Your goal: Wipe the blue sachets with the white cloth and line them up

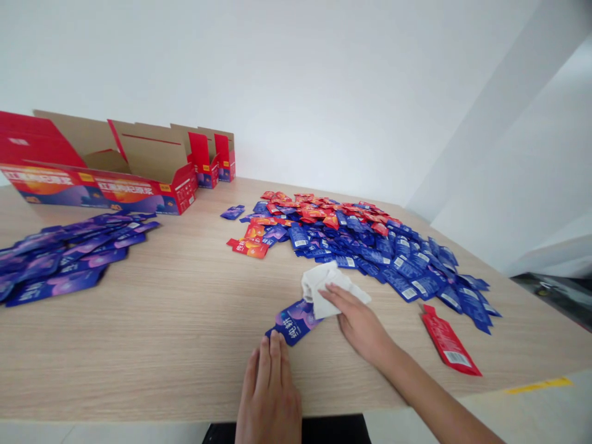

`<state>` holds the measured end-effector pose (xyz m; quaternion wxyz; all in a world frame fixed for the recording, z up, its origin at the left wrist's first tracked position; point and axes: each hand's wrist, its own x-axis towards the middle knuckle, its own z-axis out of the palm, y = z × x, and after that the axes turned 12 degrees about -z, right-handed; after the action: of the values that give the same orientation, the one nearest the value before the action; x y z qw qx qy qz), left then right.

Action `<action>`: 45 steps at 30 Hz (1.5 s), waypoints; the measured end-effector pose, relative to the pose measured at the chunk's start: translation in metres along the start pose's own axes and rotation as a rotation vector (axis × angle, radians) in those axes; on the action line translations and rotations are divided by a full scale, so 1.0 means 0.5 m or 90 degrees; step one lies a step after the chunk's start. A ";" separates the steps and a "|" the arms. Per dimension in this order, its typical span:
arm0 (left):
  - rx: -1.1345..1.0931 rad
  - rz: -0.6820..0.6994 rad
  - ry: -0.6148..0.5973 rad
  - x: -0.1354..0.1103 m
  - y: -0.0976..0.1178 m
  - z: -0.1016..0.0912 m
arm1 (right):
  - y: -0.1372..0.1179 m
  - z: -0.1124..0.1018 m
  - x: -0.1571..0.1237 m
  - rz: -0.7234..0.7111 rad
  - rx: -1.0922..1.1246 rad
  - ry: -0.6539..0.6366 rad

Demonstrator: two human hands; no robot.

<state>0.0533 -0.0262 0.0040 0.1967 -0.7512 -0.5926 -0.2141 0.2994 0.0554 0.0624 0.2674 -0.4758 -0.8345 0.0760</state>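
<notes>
A blue sachet [292,323] lies flat on the wooden table [185,320] near the front edge. The fingertips of my left hand [269,394] rest on its near corner, fingers stretched out flat and together. My right hand [358,324] lies on a crumpled white cloth [324,287] that covers the far end of the sachet, fingers laid over the cloth. Behind the cloth spreads a big heap of blue and red sachets [365,246].
A row of blue sachets [65,256] lies at the left. Open red cardboard boxes [106,166] stand at the back left. One red sachet [446,342] lies alone at the right, near the table edge. White walls stand behind.
</notes>
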 end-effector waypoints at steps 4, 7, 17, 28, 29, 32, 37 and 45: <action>-0.005 -0.019 0.026 0.002 0.004 0.006 | 0.030 -0.032 -0.002 0.029 -0.010 0.034; -0.011 -0.023 0.041 0.004 0.008 0.009 | -0.062 -0.013 0.003 -0.046 0.062 0.023; 0.001 -0.018 0.017 -0.003 0.003 0.018 | 0.001 -0.008 -0.010 -0.024 -0.012 -0.002; -0.012 -0.019 0.016 0.000 0.003 0.011 | -0.174 0.020 0.017 -0.162 0.112 -0.109; -0.011 -0.016 0.015 0.000 0.001 0.011 | -0.155 0.021 0.018 -0.174 0.105 -0.115; -0.008 -0.013 0.031 0.000 -0.002 0.013 | -0.063 0.008 0.008 -0.098 0.049 -0.059; 0.000 -0.018 0.039 0.001 0.004 0.017 | -0.008 -0.015 -0.008 0.034 -0.020 0.023; -0.027 -0.018 0.034 -0.003 0.000 0.019 | -0.133 0.036 0.003 -0.170 0.046 -0.106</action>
<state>0.0537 -0.0221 -0.0049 0.1934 -0.7409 -0.5930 -0.2489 0.2391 0.0233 0.0729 0.2219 -0.3425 -0.9064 0.1090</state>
